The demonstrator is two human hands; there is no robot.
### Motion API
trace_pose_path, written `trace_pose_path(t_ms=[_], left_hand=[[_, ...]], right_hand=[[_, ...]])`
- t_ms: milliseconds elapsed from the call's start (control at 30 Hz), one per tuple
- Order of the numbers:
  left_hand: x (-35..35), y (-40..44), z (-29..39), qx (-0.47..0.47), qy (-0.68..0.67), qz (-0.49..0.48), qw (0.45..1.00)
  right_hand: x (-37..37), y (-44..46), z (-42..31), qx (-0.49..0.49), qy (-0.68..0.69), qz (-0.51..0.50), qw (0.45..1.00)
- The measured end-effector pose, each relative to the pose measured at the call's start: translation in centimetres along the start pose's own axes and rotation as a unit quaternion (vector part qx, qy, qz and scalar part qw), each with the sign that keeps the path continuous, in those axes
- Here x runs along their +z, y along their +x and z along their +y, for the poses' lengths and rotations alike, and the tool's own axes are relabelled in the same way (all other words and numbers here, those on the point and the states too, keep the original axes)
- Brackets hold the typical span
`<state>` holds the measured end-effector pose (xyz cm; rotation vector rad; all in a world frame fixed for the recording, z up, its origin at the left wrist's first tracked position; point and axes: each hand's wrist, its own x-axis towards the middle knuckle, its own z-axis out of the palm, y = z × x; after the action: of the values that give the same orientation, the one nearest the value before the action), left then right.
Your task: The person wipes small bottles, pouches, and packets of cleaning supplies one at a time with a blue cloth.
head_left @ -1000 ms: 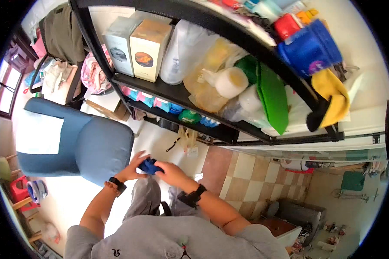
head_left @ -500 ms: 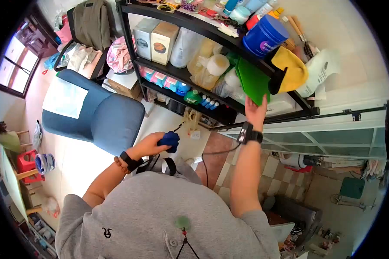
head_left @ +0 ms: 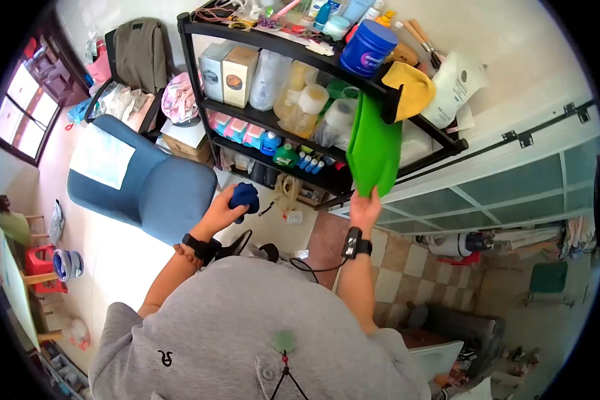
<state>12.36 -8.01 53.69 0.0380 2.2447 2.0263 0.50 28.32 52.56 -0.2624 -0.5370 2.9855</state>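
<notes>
In the head view my left hand [head_left: 221, 212] is closed around a bunched dark blue cloth [head_left: 245, 198], held out in front of the blue chair [head_left: 177, 190]. My right hand [head_left: 365, 208] pinches the lower edge of a bright green, flat, folded sheet [head_left: 375, 150]; its exact kind I cannot tell. The sheet hangs out over the front of the black shelf [head_left: 273, 123], with its upper end close to the middle tier. Just above it, a yellow cloth [head_left: 412, 87] drapes over the shelf's top edge.
A blue tub [head_left: 369, 48] and a white bag [head_left: 457, 87] stand on the top tier. Boxes [head_left: 239, 77] and clear-wrapped containers fill the middle tier, with bottles [head_left: 285, 155] below. At right is a glass-paned door panel [head_left: 500, 183].
My right hand has drawn the green sheet outward and down from the shelf, so more of it shows. My left hand, still gripping the blue cloth, has moved slightly left and up.
</notes>
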Motion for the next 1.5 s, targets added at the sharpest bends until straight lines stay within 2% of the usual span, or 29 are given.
trace_pose_path(t_ms=[33,67,133,167,300,400,433,533,667,700,800,867,1033,1133,1200,1233,1267,1333,1433,1500], left_hand=[[0.3,0.0,0.4,-0.037,-0.035,0.000,0.999],[0.8,0.3,0.1,-0.038,-0.067,0.003,0.997],[1.4,1.2,-1.1,-0.042,-0.136,0.008,0.990],[1.4,1.6,-0.9,-0.041,-0.123,0.005,0.992],[3.2,3.0,3.6,-0.066,-0.232,-0.083,0.967],[5.0,5.4,3.5,-0.166,-0.217,-0.114,0.955],[5.8,6.2,3.1,-0.124,-0.195,-0.125,0.965],[8.3,9.0,3.4,-0.137,-0.114,-0.135,0.975],[10.0,10.3,4.8,-0.088,-0.158,-0.124,0.976],[10.3,10.0,5.3,-0.054,-0.149,-0.082,0.984],[9.8,9.8,5.0,-0.041,-0.165,-0.101,0.980],[9.1,9.0,5.2,-0.046,-0.186,-0.106,0.976],[7.6,7.2,4.5,-0.073,-0.172,-0.068,0.980],[7.8,6.9,3.2,-0.069,-0.168,-0.038,0.983],[8.0,6.6,2.5,-0.083,-0.182,-0.029,0.979],[8.1,6.5,2.6,-0.081,-0.184,-0.014,0.979],[8.3,6.4,2.8,-0.077,-0.186,0.001,0.980],[8.5,6.2,3.1,-0.086,-0.183,0.021,0.979],[8.6,6.3,3.3,-0.115,-0.197,0.037,0.973],[8.7,6.4,2.7,-0.097,-0.162,0.041,0.981]], right_hand=[[-0.7,-1.7,0.1,0.027,-0.006,0.032,0.999],[-1.2,-3.4,0.3,0.021,-0.047,0.009,0.999],[-2.7,-6.4,-0.1,0.074,-0.038,-0.015,0.996],[-3.5,-7.5,-0.1,0.053,-0.099,0.008,0.994],[-6.9,-9.9,-0.1,0.108,-0.163,0.003,0.981],[-7.4,-10.3,-0.1,0.133,-0.213,-0.029,0.968],[-6.0,-10.5,0.1,0.126,-0.209,-0.027,0.969],[-5.2,-9.3,0.8,0.095,-0.205,-0.027,0.974],[-2.4,-6.2,1.3,0.021,-0.175,-0.014,0.984],[-2.4,-5.0,0.9,0.024,-0.180,-0.026,0.983],[-3.2,-2.9,-1.6,0.028,-0.200,-0.060,0.977],[-2.7,-3.0,-3.1,0.029,-0.226,-0.080,0.970],[-4.2,-3.1,-4.5,0.036,-0.145,-0.098,0.984],[-3.4,1.1,-4.1,0.058,-0.099,-0.112,0.987],[-2.5,5.7,-2.9,0.037,-0.096,-0.118,0.988],[-1.9,7.9,-2.4,0.038,-0.091,-0.087,0.991],[-1.4,10.2,-2.1,0.056,-0.098,-0.106,0.988],[0.8,12.6,-1.3,0.041,-0.100,-0.018,0.994],[3.4,13.8,-0.9,0.088,-0.196,0.038,0.976],[5.1,13.9,-2.4,0.217,-0.278,0.140,0.925]])
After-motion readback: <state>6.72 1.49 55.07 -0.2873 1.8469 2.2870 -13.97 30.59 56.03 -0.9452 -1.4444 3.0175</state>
